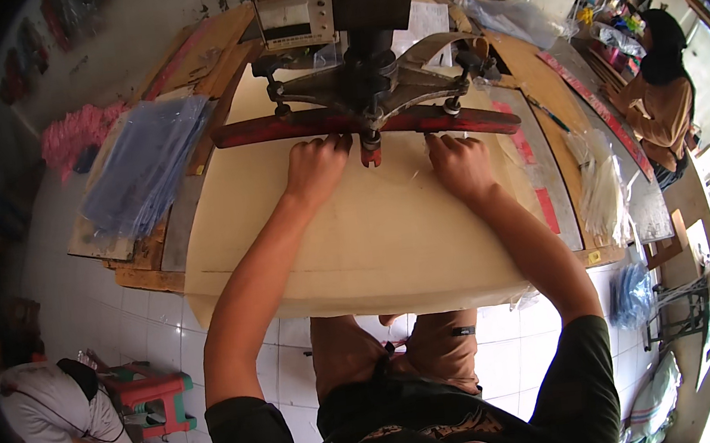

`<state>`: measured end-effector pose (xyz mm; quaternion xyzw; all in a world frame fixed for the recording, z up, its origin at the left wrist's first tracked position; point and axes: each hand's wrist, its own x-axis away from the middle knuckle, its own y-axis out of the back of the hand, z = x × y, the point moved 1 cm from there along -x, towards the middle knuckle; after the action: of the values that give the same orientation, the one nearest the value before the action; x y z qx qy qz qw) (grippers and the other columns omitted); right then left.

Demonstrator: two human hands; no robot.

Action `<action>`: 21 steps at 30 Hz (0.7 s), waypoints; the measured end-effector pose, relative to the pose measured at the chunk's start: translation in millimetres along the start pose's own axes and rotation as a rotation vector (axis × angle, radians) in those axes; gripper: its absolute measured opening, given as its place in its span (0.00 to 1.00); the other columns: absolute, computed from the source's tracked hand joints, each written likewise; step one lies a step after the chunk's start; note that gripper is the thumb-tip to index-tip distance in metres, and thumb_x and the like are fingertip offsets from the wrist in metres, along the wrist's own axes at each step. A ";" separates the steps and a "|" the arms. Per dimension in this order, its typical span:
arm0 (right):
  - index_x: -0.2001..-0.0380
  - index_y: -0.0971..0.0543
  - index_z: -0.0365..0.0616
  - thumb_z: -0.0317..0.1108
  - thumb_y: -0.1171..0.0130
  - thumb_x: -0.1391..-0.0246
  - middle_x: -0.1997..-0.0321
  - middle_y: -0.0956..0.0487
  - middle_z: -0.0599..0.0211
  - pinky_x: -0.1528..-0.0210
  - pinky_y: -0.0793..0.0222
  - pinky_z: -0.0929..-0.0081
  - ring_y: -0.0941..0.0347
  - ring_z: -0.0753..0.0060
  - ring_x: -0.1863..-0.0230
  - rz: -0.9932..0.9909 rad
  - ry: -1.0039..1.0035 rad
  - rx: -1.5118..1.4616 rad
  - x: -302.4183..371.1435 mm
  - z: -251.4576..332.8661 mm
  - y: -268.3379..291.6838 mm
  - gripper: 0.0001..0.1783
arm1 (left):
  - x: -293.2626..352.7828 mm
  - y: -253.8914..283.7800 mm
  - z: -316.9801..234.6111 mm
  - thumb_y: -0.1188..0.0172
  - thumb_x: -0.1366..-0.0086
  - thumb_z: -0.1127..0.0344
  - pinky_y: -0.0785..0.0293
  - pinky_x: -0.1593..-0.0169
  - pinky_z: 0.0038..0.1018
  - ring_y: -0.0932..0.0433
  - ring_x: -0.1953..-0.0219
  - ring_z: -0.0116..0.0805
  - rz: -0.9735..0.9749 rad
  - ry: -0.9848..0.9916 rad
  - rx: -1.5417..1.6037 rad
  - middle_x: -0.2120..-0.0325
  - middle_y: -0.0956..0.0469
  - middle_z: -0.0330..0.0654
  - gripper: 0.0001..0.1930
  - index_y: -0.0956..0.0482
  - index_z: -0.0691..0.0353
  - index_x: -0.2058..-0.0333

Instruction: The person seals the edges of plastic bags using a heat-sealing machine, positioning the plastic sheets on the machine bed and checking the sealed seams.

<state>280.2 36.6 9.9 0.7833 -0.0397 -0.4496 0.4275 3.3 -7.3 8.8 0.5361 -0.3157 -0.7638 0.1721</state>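
The fingers of my left hand (317, 169) and right hand (461, 163) are curled narrow at the near edge of the red bar (293, 127); I cannot tell whether they pinch anything. The tan sheet (373, 228) lies across the table (151, 279), beneath my hands and that bar. On the control box (297, 20) above, I see a printed strip, too small to read. My dark shirt (368, 432) bears lettering-like print, blurred.

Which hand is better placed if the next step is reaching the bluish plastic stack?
Probably the left hand: the bluish plastic stack lies to its left, while the right hand is farther away.
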 end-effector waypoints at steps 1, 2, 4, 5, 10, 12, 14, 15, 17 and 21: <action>0.59 0.18 0.47 0.30 0.40 0.52 0.74 0.19 0.71 0.77 0.25 0.67 0.20 0.67 0.79 -0.010 -0.008 -0.012 -1.3 0.1 0.8 0.14 | -1.0 -0.1 -1.0 0.36 0.40 0.67 0.22 0.76 0.31 0.19 0.79 0.34 -0.004 0.016 0.012 0.78 0.20 0.39 0.03 0.16 0.58 0.69; 0.60 0.18 0.48 0.31 0.40 0.51 0.74 0.19 0.71 0.77 0.26 0.67 0.20 0.67 0.79 -0.024 -0.015 -0.025 -4.2 0.4 1.1 0.12 | -0.9 0.1 -0.5 0.35 0.41 0.67 0.22 0.75 0.31 0.19 0.79 0.35 -0.011 0.022 0.026 0.78 0.20 0.39 0.03 0.16 0.59 0.70; 0.63 0.19 0.48 0.31 0.40 0.50 0.75 0.19 0.71 0.77 0.26 0.67 0.20 0.68 0.79 -0.045 -0.027 -0.045 -3.7 1.3 0.0 0.09 | -0.1 0.0 -0.6 0.33 0.42 0.66 0.21 0.74 0.31 0.18 0.79 0.36 -0.024 0.035 0.055 0.77 0.19 0.39 0.04 0.16 0.59 0.72; 0.63 0.19 0.48 0.31 0.40 0.50 0.75 0.19 0.71 0.77 0.26 0.67 0.20 0.67 0.79 -0.029 -0.029 -0.053 -4.1 0.7 -0.3 0.09 | 0.1 -1.1 0.4 0.33 0.42 0.66 0.21 0.74 0.32 0.18 0.79 0.37 -0.008 0.042 0.064 0.77 0.19 0.39 0.04 0.16 0.59 0.72; 0.62 0.17 0.51 0.32 0.38 0.50 0.73 0.19 0.69 0.73 0.24 0.61 0.20 0.60 0.76 0.042 -0.068 -0.098 -0.7 -1.8 -2.4 0.09 | -0.6 -1.2 -1.2 0.32 0.44 0.66 0.21 0.72 0.35 0.18 0.78 0.40 0.052 0.077 0.131 0.76 0.18 0.41 0.05 0.16 0.60 0.73; 0.62 0.17 0.52 0.34 0.38 0.48 0.72 0.18 0.68 0.72 0.24 0.60 0.19 0.59 0.75 0.137 -0.084 -0.087 -6.0 -0.7 0.7 0.09 | -1.3 0.8 0.2 0.31 0.44 0.66 0.21 0.72 0.36 0.17 0.78 0.41 0.066 0.082 0.143 0.77 0.17 0.42 0.05 0.16 0.60 0.73; 0.61 0.17 0.52 0.35 0.39 0.47 0.71 0.18 0.67 0.71 0.23 0.59 0.19 0.57 0.74 0.191 -0.092 -0.089 -6.6 -0.5 0.8 0.09 | -1.4 1.1 -0.2 0.31 0.44 0.66 0.20 0.72 0.36 0.17 0.77 0.42 0.083 0.094 0.154 0.77 0.17 0.43 0.05 0.16 0.60 0.73; 0.61 0.17 0.50 0.35 0.41 0.45 0.70 0.17 0.66 0.71 0.23 0.59 0.19 0.57 0.74 0.196 -0.092 -0.096 -6.1 -0.6 1.0 0.09 | -1.6 1.0 -0.7 0.31 0.44 0.67 0.20 0.71 0.37 0.17 0.77 0.42 0.093 0.104 0.158 0.77 0.17 0.44 0.05 0.16 0.61 0.73; 0.60 0.17 0.49 0.35 0.42 0.44 0.69 0.17 0.66 0.72 0.22 0.59 0.18 0.56 0.73 0.202 -0.091 -0.102 -6.1 -0.1 1.7 0.10 | -1.2 -0.3 0.7 0.33 0.43 0.67 0.22 0.74 0.35 0.18 0.79 0.41 0.068 0.092 0.155 0.79 0.18 0.43 0.04 0.15 0.60 0.71; 0.59 0.17 0.50 0.36 0.42 0.43 0.68 0.16 0.67 0.72 0.22 0.60 0.18 0.57 0.73 0.190 -0.091 -0.090 -3.3 -1.1 -0.3 0.11 | -4.1 -0.6 0.5 0.34 0.42 0.67 0.21 0.73 0.36 0.18 0.79 0.41 0.055 0.106 0.147 0.80 0.18 0.44 0.04 0.15 0.60 0.70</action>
<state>278.9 38.9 12.2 0.7347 -0.1131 -0.4435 0.5007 4.3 -4.2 11.4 0.5780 -0.3761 -0.7040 0.1696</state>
